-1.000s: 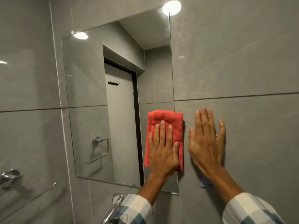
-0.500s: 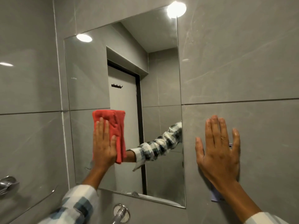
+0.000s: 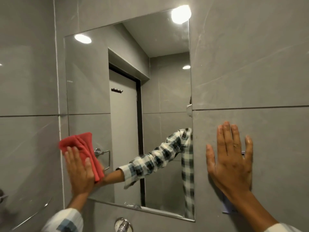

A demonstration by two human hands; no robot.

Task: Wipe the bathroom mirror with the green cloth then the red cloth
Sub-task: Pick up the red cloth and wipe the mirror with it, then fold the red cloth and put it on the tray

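A frameless rectangular mirror [image 3: 127,81] hangs on the grey tiled wall. My left hand [image 3: 79,171] presses a folded red cloth [image 3: 83,144] flat against the mirror's lower left corner, with the cloth's top edge over the mirror's left rim. My right hand [image 3: 230,158] lies flat, fingers spread, on the wall tile to the right of the mirror and holds nothing. The mirror shows my checked sleeve and arm. No green cloth is in view.
A chrome tap [image 3: 122,225] sticks out below the mirror's bottom edge. A glass shelf [image 3: 25,216] with a metal bracket [image 3: 2,196] sits at the lower left. A small pale object [image 3: 228,208] is fixed to the wall under my right wrist.
My left hand has swept the red cloth leftward along the lower mirror, from the right edge to the left edge. My right hand has stayed flat on the wall.
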